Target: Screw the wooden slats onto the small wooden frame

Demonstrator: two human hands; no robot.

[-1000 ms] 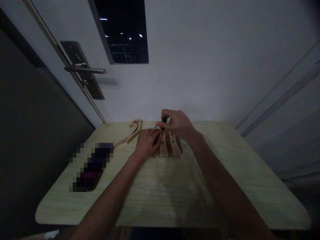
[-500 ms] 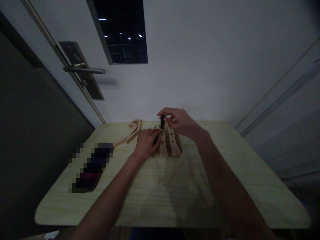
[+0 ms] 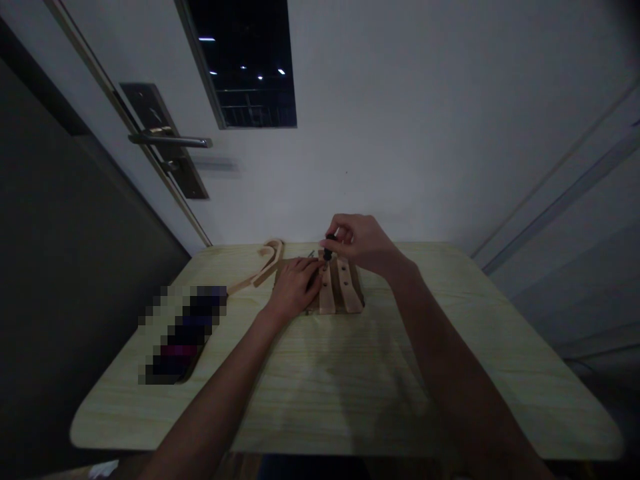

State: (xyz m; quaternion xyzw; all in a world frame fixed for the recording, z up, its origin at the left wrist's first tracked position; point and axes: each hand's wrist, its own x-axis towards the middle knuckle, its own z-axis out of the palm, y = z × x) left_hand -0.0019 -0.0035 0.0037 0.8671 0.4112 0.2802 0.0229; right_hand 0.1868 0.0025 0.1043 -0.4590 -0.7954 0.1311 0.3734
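A black-handled screwdriver (image 3: 328, 255) is pinched in the fingers of my right hand (image 3: 363, 243), its tip pointing down at a hole in a pale wooden piece (image 3: 327, 299). My left hand (image 3: 296, 283) lies flat on a brown wooden board (image 3: 356, 273), fingers stretched out and fingertips touching the pale piece near the screwdriver's tip. To the right on the same board lies a second pale wooden piece (image 3: 353, 300) with dark holes. Whether a screw sits under the tip is too small to tell.
Hook-shaped pale wooden parts (image 3: 270, 260) lie left of the board, near a blurred-out dark phone-like object (image 3: 185, 340). Small screws (image 3: 311, 253) rest behind the board. The light wood table (image 3: 320, 373) meets a white door with a metal handle (image 3: 173, 141).
The screwdriver has tilted a little and my right hand has turned, its fingers closing further around the handle. My left hand stays in place on the board.
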